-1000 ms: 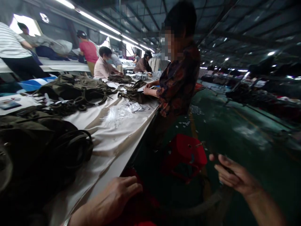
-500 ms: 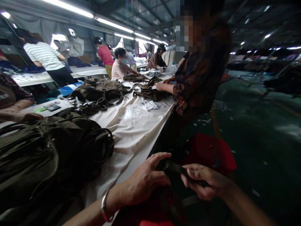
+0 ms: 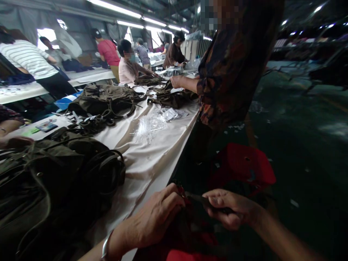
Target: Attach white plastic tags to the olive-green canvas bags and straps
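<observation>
Low in front of me, my right hand is closed around a dark olive strap, which points left. My left hand, with a silver bracelet at the wrist, has its fingers closed at the strap's other end. A small glint shows by those fingertips, too dark to make out. More dark cloth hangs below the left hand, in shadow. To the left, a pile of dark olive bags with straps and cords lies on the cloth-covered table.
Clear plastic strips lie mid-table, with more olive bags beyond. A person in a patterned shirt stands at the table's right edge, handling a bag. A red stool stands on the floor. Another person's hand is at the left.
My left hand's fingers, spread before, have closed at the strap's end. My right hand stays on the strap. The view has shifted, and the person at right has moved their hands slightly.
</observation>
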Demonstrator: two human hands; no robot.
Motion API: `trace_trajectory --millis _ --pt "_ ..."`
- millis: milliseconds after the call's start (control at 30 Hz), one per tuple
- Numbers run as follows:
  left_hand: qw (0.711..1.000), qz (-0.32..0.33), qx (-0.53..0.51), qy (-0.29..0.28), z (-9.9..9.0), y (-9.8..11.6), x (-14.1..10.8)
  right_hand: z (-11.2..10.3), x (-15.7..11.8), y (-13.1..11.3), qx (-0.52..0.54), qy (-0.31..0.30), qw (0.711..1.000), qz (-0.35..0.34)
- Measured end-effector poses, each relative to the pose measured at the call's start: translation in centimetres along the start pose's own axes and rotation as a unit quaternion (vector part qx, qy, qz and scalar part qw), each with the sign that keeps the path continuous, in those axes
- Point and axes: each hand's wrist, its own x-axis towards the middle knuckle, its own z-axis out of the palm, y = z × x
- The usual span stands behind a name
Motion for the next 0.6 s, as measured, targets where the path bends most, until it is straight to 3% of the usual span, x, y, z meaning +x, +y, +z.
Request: trace_trajectory --millis 133,267,433,533,600 --pt "0.995 0.013 0.094 0.01 -0.2 -0.4 -1.2 -0.4 1.1 0.1 0.04 -0.032 0.999 0.014" --pt "0.989 -0.013 0.134 0.061 -1.9 -0.6 -3.4 -0.2 1.5 -0.1 -0.02 0.0 1.0 0.021" --pt "0.97 -0.067 0.122 0.198 -3.7 0.9 -7.8 0.4 1.6 0.7 -0.222 0.119 0.968 -0.006" --pt "0.944 -0.118 0.104 0.289 -3.2 2.4 -11.0 0.3 2.0 1.4 -0.294 0.165 0.941 -0.032" --pt "0.933 -0.148 0.095 0.313 -2.4 3.2 -13.2 0.5 2.6 1.7 -0.326 0.16 0.931 -0.024"
